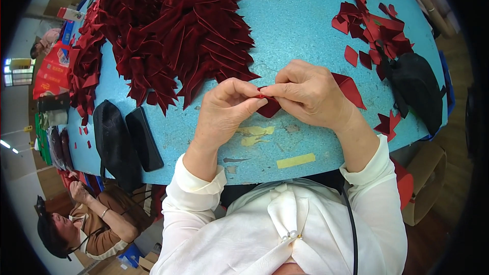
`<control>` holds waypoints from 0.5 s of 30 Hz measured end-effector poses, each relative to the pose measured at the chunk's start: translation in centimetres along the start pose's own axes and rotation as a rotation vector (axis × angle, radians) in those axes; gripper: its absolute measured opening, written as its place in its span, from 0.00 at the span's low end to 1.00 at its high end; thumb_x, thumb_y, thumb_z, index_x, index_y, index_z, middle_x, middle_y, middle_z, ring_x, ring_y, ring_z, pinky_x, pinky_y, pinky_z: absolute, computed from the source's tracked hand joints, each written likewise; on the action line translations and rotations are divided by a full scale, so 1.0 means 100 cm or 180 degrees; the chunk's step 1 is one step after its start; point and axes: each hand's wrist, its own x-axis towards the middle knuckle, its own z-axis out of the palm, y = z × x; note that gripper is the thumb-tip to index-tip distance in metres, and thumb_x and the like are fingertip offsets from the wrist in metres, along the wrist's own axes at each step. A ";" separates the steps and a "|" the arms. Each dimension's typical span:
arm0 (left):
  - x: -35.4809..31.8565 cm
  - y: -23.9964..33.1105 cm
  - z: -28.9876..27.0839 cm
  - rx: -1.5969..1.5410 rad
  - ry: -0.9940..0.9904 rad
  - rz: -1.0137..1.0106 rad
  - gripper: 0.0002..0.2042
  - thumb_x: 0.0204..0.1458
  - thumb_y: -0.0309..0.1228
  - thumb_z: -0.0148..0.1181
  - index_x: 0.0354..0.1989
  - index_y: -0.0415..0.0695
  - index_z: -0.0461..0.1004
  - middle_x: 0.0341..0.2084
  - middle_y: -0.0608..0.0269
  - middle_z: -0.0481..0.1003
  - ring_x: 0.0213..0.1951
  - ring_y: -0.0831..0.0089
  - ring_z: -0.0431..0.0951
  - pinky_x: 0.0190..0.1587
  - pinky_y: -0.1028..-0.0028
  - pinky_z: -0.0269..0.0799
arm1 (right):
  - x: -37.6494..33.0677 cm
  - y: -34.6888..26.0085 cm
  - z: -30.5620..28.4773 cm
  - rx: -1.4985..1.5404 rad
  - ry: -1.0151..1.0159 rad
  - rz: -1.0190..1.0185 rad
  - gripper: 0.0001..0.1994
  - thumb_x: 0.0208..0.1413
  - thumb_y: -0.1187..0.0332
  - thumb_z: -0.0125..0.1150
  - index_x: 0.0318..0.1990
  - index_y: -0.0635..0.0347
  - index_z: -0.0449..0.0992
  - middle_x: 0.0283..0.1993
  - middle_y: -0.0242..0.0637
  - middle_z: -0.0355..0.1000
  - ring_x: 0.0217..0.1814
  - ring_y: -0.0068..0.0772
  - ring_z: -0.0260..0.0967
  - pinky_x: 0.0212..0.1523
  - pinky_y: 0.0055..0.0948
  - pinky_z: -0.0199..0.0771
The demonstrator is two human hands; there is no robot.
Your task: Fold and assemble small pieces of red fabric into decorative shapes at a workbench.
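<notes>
My left hand (224,109) and right hand (305,94) meet above the blue table (295,25); both pinch one dark red velvet piece (269,107) between fingertips, its point hanging just below my thumbs. A big heap of finished red bows (173,25) lies beyond my left hand; cut red scraps (374,28) sit past my right; a black pouch (417,91) rests at the right edge.

Seen from above, a left hand (224,114) and right hand (308,94) meet fingertip to fingertip, pinching a small dark red fabric piece (269,107) over a turquoise desk (295,25). A large pile of red velvet bows (173,25) lies far left; loose red cut pieces (372,25) and a black pouch (417,89) sit right.
</notes>
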 end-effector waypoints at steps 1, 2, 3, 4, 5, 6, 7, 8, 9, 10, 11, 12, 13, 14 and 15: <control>0.000 0.000 0.000 -0.0048 -0.0002 -0.0008 0.07 0.48 0.17 0.65 0.33 0.40 0.76 0.31 0.68 0.76 0.34 0.82 0.75 0.37 0.82 0.73 | 0.001 0.000 -0.001 -0.0019 -0.0073 -0.0007 0.15 0.38 0.78 0.69 0.37 0.51 0.82 0.27 0.30 0.71 0.27 0.29 0.68 0.24 0.26 0.68; 0.000 0.001 0.000 -0.0095 -0.0004 -0.0017 0.06 0.49 0.17 0.65 0.33 0.40 0.76 0.32 0.67 0.76 0.35 0.82 0.75 0.38 0.82 0.73 | 0.001 0.000 -0.002 -0.0020 -0.0064 0.0003 0.15 0.38 0.78 0.69 0.37 0.51 0.82 0.27 0.30 0.71 0.27 0.29 0.68 0.24 0.26 0.68; 0.000 0.000 0.000 -0.0089 -0.0013 -0.0025 0.06 0.49 0.17 0.65 0.33 0.40 0.76 0.32 0.67 0.76 0.35 0.82 0.75 0.38 0.82 0.73 | 0.002 0.001 -0.004 -0.0082 -0.0102 -0.0057 0.15 0.38 0.78 0.69 0.37 0.50 0.82 0.27 0.30 0.71 0.27 0.29 0.68 0.24 0.26 0.68; 0.001 0.000 0.000 -0.0079 -0.0049 -0.0041 0.07 0.49 0.17 0.65 0.33 0.40 0.76 0.32 0.67 0.76 0.35 0.82 0.75 0.39 0.82 0.73 | 0.002 0.001 -0.005 -0.0147 -0.0140 -0.0116 0.16 0.37 0.78 0.68 0.37 0.49 0.82 0.28 0.29 0.71 0.28 0.29 0.68 0.24 0.25 0.68; 0.001 -0.001 0.000 -0.0069 -0.0084 -0.0057 0.07 0.48 0.17 0.65 0.33 0.41 0.75 0.32 0.67 0.76 0.36 0.81 0.75 0.40 0.81 0.73 | 0.002 0.000 -0.006 -0.0149 -0.0130 -0.0105 0.16 0.37 0.78 0.68 0.37 0.49 0.82 0.28 0.29 0.71 0.28 0.29 0.68 0.24 0.25 0.68; 0.001 -0.001 -0.001 -0.0062 -0.0094 -0.0065 0.07 0.48 0.17 0.65 0.33 0.41 0.75 0.32 0.67 0.76 0.36 0.81 0.75 0.40 0.81 0.73 | 0.002 0.000 -0.007 -0.0163 -0.0198 -0.0074 0.13 0.38 0.76 0.68 0.35 0.50 0.82 0.28 0.29 0.72 0.30 0.29 0.69 0.27 0.27 0.71; 0.001 -0.002 -0.001 -0.0178 -0.0125 -0.0075 0.07 0.48 0.17 0.65 0.33 0.40 0.75 0.33 0.66 0.76 0.36 0.81 0.75 0.41 0.80 0.73 | 0.002 0.000 -0.008 -0.0179 -0.0265 -0.0036 0.11 0.39 0.75 0.67 0.33 0.50 0.82 0.28 0.29 0.72 0.32 0.30 0.71 0.29 0.28 0.74; 0.001 -0.003 -0.002 -0.0295 -0.0153 -0.0086 0.07 0.48 0.18 0.65 0.33 0.40 0.75 0.33 0.66 0.76 0.37 0.80 0.75 0.42 0.80 0.73 | 0.001 0.000 -0.007 -0.0181 -0.0255 -0.0021 0.11 0.39 0.75 0.67 0.33 0.50 0.82 0.28 0.29 0.72 0.32 0.30 0.71 0.29 0.28 0.74; 0.001 -0.003 -0.003 -0.0288 -0.0163 -0.0098 0.07 0.48 0.18 0.65 0.33 0.40 0.75 0.33 0.66 0.76 0.37 0.80 0.75 0.42 0.80 0.73 | 0.001 0.000 -0.006 0.0087 -0.0205 0.0043 0.11 0.38 0.76 0.66 0.33 0.51 0.82 0.29 0.29 0.72 0.32 0.30 0.71 0.29 0.28 0.74; 0.002 -0.003 -0.003 -0.0348 -0.0182 -0.0132 0.07 0.49 0.18 0.65 0.33 0.40 0.75 0.33 0.65 0.77 0.37 0.80 0.75 0.42 0.79 0.73 | 0.001 0.001 -0.006 0.0347 -0.0156 0.0111 0.11 0.38 0.77 0.65 0.32 0.52 0.83 0.29 0.30 0.72 0.32 0.31 0.71 0.30 0.28 0.74; 0.002 -0.003 -0.004 -0.0408 -0.0197 -0.0165 0.07 0.49 0.18 0.65 0.33 0.40 0.74 0.33 0.64 0.77 0.37 0.79 0.75 0.42 0.79 0.73 | 0.000 0.002 -0.004 0.0340 -0.0149 0.0128 0.11 0.38 0.77 0.65 0.32 0.52 0.83 0.29 0.30 0.72 0.32 0.31 0.71 0.30 0.28 0.74; 0.002 -0.003 -0.004 -0.0410 -0.0210 -0.0175 0.07 0.49 0.18 0.65 0.33 0.40 0.74 0.33 0.64 0.77 0.37 0.79 0.75 0.42 0.79 0.73 | -0.001 0.004 -0.002 0.0601 -0.0091 0.0168 0.13 0.38 0.80 0.64 0.34 0.52 0.82 0.29 0.30 0.72 0.32 0.30 0.70 0.31 0.28 0.72; 0.003 -0.003 -0.004 -0.0435 -0.0213 -0.0159 0.07 0.49 0.18 0.65 0.33 0.41 0.74 0.34 0.63 0.77 0.37 0.79 0.76 0.42 0.78 0.73 | -0.002 0.004 -0.001 0.0871 -0.0037 0.0198 0.16 0.38 0.82 0.63 0.37 0.52 0.82 0.30 0.30 0.72 0.32 0.30 0.69 0.31 0.27 0.69; 0.003 -0.002 -0.005 -0.0462 -0.0214 -0.0141 0.07 0.49 0.18 0.65 0.33 0.41 0.74 0.34 0.63 0.77 0.37 0.79 0.76 0.42 0.78 0.73 | -0.002 0.004 -0.001 0.0874 -0.0038 0.0202 0.16 0.38 0.82 0.63 0.37 0.52 0.82 0.30 0.30 0.72 0.32 0.30 0.69 0.31 0.27 0.69; 0.003 -0.002 -0.005 -0.0464 -0.0211 -0.0144 0.07 0.49 0.18 0.65 0.33 0.41 0.74 0.34 0.63 0.77 0.37 0.79 0.76 0.42 0.78 0.73 | -0.002 0.004 -0.001 0.0944 -0.0058 0.0283 0.15 0.39 0.82 0.63 0.36 0.53 0.82 0.30 0.30 0.72 0.33 0.30 0.69 0.32 0.27 0.70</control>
